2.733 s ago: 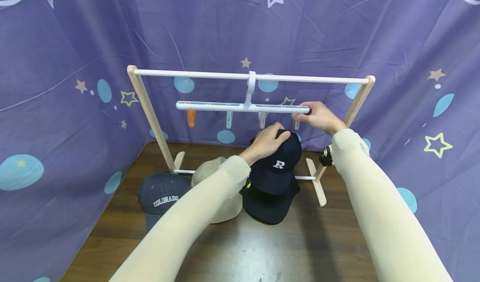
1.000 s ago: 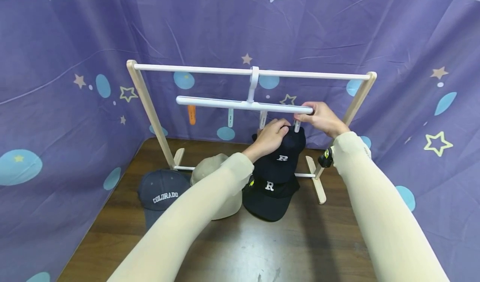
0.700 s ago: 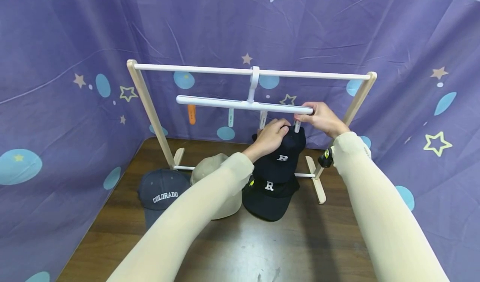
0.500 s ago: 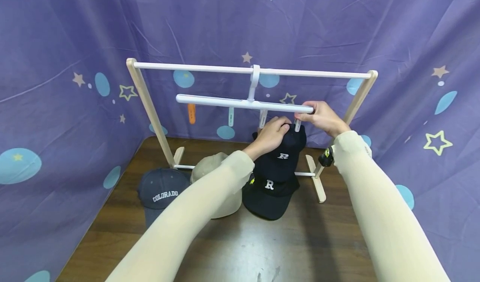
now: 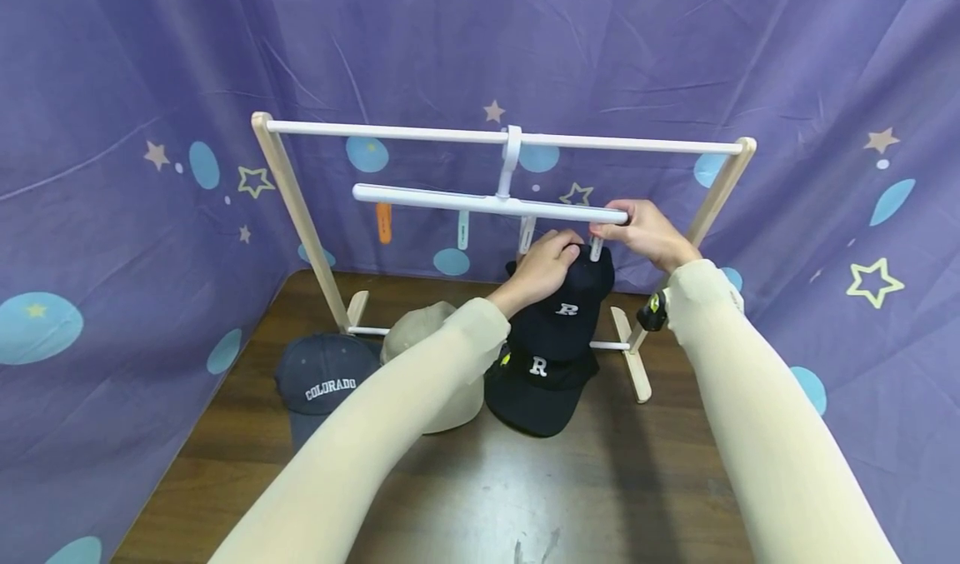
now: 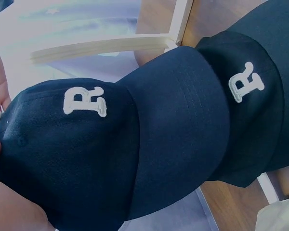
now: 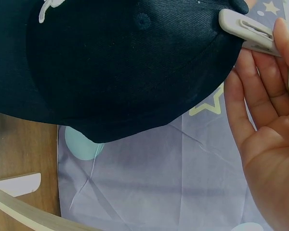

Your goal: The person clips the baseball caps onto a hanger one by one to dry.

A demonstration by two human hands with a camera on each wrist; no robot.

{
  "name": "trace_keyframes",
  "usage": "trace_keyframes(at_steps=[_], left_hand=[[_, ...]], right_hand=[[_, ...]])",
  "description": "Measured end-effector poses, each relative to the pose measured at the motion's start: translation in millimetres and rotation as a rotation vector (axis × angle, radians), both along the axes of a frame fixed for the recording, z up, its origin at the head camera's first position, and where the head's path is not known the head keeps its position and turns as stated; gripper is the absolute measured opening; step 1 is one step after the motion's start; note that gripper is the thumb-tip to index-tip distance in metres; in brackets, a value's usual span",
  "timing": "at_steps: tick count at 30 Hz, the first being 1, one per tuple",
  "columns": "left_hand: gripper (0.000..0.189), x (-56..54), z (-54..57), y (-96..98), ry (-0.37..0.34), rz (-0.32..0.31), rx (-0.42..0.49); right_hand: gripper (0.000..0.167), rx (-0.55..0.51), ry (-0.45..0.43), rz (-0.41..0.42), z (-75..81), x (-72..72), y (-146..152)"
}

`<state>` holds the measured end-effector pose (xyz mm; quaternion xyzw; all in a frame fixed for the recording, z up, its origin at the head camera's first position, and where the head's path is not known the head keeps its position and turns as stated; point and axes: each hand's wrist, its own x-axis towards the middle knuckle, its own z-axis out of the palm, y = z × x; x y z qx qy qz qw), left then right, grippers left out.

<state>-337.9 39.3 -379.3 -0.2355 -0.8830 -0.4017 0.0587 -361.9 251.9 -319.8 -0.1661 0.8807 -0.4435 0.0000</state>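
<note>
Head view: the left hand [image 5: 542,266] is gripping the upper R baseball cap [image 5: 561,324] below the hanger [image 5: 435,199]; the right hand [image 5: 643,235] is pinching the rightmost clip [image 5: 597,249]. Left wrist: the brim [image 6: 180,130] is partly covering a lower R cap [image 6: 255,113]. Right wrist: the clip is overlapping the crown [image 7: 135,72]; clipping seems in hand, the next move probably needing a firm bite.

The person wears a smooth, pale cream-yellow fabric left sleeve [image 5: 390,431] and a matching right sleeve [image 5: 772,414], both long, with softly wrinkled cuffs. A small black wrist-worn device [image 5: 652,311] bears a yellow-green marking.
</note>
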Motion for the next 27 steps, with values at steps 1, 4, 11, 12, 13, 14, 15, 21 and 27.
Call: trace_keyframes(at_steps=[1, 4, 11, 12, 13, 14, 15, 21, 27], left_hand=[[0.028, -0.2, -0.3, 0.1, -0.001, 0.000, 0.001], [0.028, -0.4, -1.0, 0.5, -0.005, -0.002, 0.001], [0.028, -0.6, -0.9, 2.0, 0.005, 0.012, 0.009], [0.028, -0.6, -0.7, 2.2, 0.005, 0.014, 0.010], [0.027, -0.5, -0.4, 2.0, 0.003, 0.015, 0.012], [0.027, -0.5, 0.0, 1.8, 0.002, 0.018, 0.012], [0.027, -0.3, 0.4, 1.6, 0.002, 0.019, 0.014], [0.027, 0.5, 1.9, 0.2, 0.005, 0.024, 0.024], [0.027, 1.0, 0.2, 2.3, 0.004, 0.013, 0.029]], right_hand=[[0.020, 0.000, -0.002, 0.003, -0.1, -0.2, -0.1], [0.019, -0.004, -0.008, 0.010, 0.1, 0.6, -0.6], [0.021, -0.013, -0.015, 0.009, 1.7, 1.9, -0.8], [0.021, -0.016, -0.018, 0.008, 1.7, 1.6, -0.8], [0.021, -0.019, -0.020, 0.009, 2.0, 1.2, -1.1], [0.021, -0.023, -0.021, 0.010, 1.9, 0.7, -1.3], [0.021, -0.026, -0.021, 0.013, 2.0, 0.3, -1.7], [0.019, -0.041, -0.009, 0.022, 1.0, -2.2, -2.6], [0.018, -0.061, -0.021, 0.017, -1.0, 0.2, -0.5]])
